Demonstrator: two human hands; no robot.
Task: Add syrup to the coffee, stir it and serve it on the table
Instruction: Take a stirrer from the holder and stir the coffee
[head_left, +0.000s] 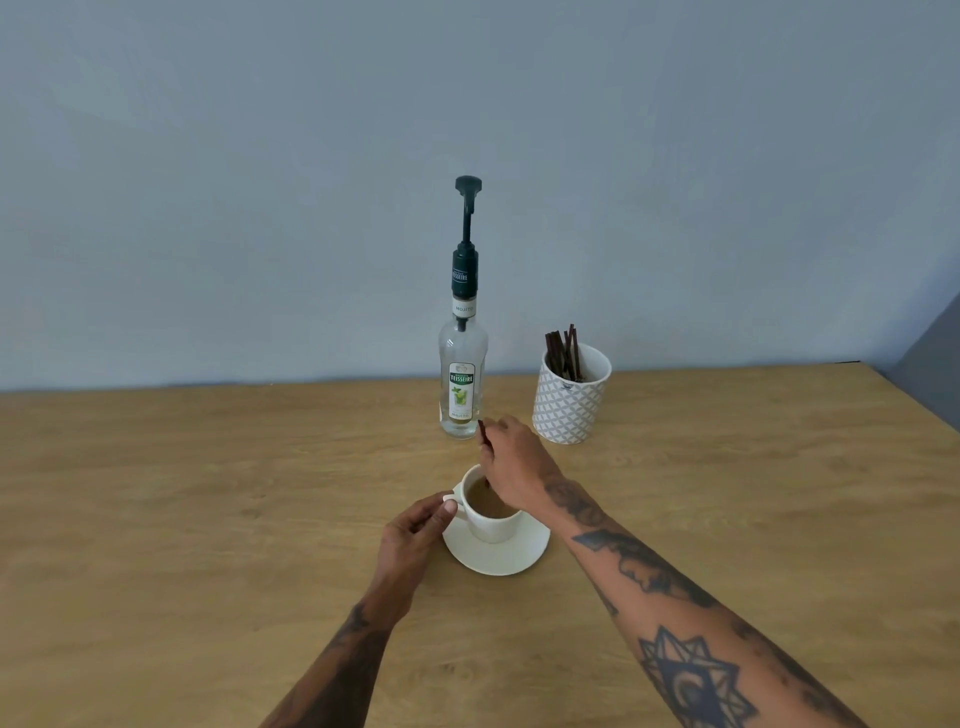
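A white cup (493, 525) of light brown coffee stands on a white saucer (498, 556) in the middle of the wooden table (208, 493). My left hand (415, 535) pinches the cup's handle on its left side. My right hand (511, 467) hovers over the cup and holds a dark stir stick (484, 436) whose lower end dips into the coffee. Just behind the cup stands a clear syrup bottle (462, 384) with a dark green pump on top, upright and almost empty.
A white and grey patterned pot (569, 402) with several dark stir sticks stands at the back right of the cup. A blue-grey wall (260, 182) runs along the table's far edge. The table's right edge slants away at the far right.
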